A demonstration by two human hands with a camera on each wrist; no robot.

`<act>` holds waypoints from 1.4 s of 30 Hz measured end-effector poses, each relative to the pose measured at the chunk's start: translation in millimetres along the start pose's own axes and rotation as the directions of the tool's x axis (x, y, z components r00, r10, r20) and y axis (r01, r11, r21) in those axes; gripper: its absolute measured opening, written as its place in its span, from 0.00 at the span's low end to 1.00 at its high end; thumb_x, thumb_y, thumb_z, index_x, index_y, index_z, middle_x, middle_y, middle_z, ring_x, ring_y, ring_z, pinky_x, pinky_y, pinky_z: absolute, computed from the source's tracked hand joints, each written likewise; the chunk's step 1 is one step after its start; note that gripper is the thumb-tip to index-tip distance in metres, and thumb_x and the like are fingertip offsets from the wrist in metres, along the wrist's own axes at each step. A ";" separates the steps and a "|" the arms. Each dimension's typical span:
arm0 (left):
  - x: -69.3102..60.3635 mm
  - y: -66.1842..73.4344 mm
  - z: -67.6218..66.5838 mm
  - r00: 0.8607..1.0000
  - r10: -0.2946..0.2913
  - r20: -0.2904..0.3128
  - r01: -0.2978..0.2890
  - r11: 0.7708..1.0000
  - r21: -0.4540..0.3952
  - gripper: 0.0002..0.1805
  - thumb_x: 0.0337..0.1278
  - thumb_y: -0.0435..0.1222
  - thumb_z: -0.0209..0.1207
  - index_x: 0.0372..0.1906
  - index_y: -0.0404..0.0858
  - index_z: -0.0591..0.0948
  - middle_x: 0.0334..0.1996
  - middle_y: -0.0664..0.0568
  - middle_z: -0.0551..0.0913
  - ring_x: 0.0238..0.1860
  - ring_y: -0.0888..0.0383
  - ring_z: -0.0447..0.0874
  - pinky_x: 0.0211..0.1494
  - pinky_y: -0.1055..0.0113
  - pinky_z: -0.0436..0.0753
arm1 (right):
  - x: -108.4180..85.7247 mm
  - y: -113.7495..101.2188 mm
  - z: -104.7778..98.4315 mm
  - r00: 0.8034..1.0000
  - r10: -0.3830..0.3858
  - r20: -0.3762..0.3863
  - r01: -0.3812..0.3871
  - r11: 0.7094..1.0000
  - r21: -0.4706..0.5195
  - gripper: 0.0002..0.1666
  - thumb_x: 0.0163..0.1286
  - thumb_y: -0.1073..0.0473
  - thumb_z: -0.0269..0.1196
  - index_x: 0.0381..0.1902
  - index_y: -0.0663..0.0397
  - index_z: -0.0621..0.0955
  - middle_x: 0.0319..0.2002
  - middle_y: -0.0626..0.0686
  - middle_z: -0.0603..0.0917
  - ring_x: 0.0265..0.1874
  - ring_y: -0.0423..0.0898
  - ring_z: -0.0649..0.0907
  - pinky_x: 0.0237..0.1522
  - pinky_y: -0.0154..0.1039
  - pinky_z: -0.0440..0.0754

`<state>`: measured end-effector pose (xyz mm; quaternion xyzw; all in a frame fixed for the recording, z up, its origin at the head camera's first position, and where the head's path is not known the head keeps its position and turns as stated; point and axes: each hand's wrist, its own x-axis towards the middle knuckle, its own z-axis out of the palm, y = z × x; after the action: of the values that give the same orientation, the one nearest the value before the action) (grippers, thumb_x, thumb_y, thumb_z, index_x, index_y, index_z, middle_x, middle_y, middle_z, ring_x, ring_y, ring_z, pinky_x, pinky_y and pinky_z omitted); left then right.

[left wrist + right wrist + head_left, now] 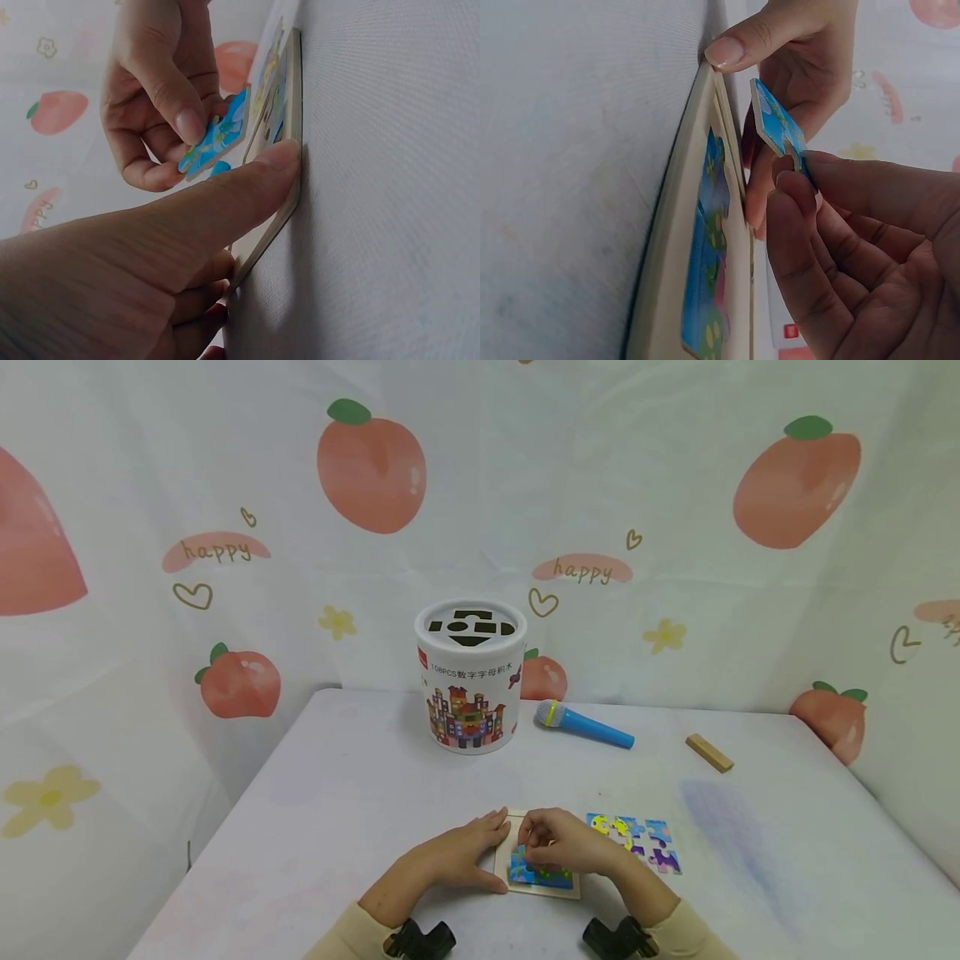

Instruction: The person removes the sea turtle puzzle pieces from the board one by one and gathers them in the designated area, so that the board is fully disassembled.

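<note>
A wooden jigsaw tray (501,858) with a pale rim lies flat at the table's near side. My left hand (459,853) holds its left side, thumb on the near corner (279,157) and fingers along the far part. Above the tray, my right hand (564,841) pinches a blue puzzle piece (774,118) between thumb and fingers, tilted and apart from the board. Joined blue and green pieces (707,255) fill part of the recess; the right hand hides some of it from the head view.
Loose puzzle pieces (664,860) lie right of the tray, partly behind the right hand. Farther back stand a white block bucket (472,681), a blue toy microphone (592,727) and a small wooden block (709,752). A printed curtain (480,485) hangs behind the table.
</note>
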<state>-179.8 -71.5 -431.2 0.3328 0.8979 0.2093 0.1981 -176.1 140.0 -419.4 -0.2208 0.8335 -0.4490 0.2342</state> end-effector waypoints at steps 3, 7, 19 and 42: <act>-0.4 1.0 -0.2 1.000 -0.002 0.001 0.002 1.000 -0.009 0.48 0.46 0.54 0.65 0.69 0.37 0.61 0.74 0.50 0.51 0.74 0.52 0.50 0.72 0.54 0.58 | -2.8 0.6 -1.9 1.000 -0.005 -0.003 0.005 1.000 -0.003 0.06 0.63 0.63 0.61 0.37 0.58 0.76 0.26 0.48 0.77 0.25 0.40 0.75 0.25 0.29 0.74; -0.3 1.9 -0.5 1.000 -0.010 0.003 0.010 1.000 -0.004 0.47 0.46 0.54 0.65 0.69 0.38 0.61 0.74 0.51 0.51 0.74 0.52 0.49 0.72 0.54 0.58 | -6.5 2.4 -4.4 1.000 -0.018 -0.012 0.018 1.000 -0.005 0.06 0.64 0.63 0.61 0.37 0.58 0.76 0.27 0.48 0.78 0.26 0.40 0.76 0.28 0.29 0.76; 2.3 2.4 2.2 1.000 -0.025 0.004 0.025 0.999 0.022 0.48 0.45 0.54 0.65 0.69 0.39 0.61 0.74 0.51 0.52 0.74 0.53 0.50 0.73 0.57 0.58 | -20.9 17.5 -13.8 0.998 0.034 -0.044 -0.031 0.998 0.060 0.08 0.62 0.63 0.62 0.37 0.61 0.75 0.26 0.49 0.77 0.27 0.42 0.76 0.29 0.30 0.77; 2.9 2.0 2.0 0.999 -0.033 0.007 0.033 0.999 0.034 0.48 0.44 0.54 0.66 0.70 0.39 0.61 0.74 0.51 0.51 0.74 0.54 0.49 0.73 0.55 0.58 | -50.1 37.0 -27.8 0.998 -0.028 -0.053 0.031 0.998 0.054 0.09 0.63 0.64 0.60 0.38 0.64 0.75 0.27 0.49 0.77 0.25 0.36 0.76 0.28 0.29 0.75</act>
<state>-179.8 -67.7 -432.5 0.3221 0.9059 0.1894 0.1994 -158.6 205.4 -427.8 -0.2146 0.8234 -0.4808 0.2119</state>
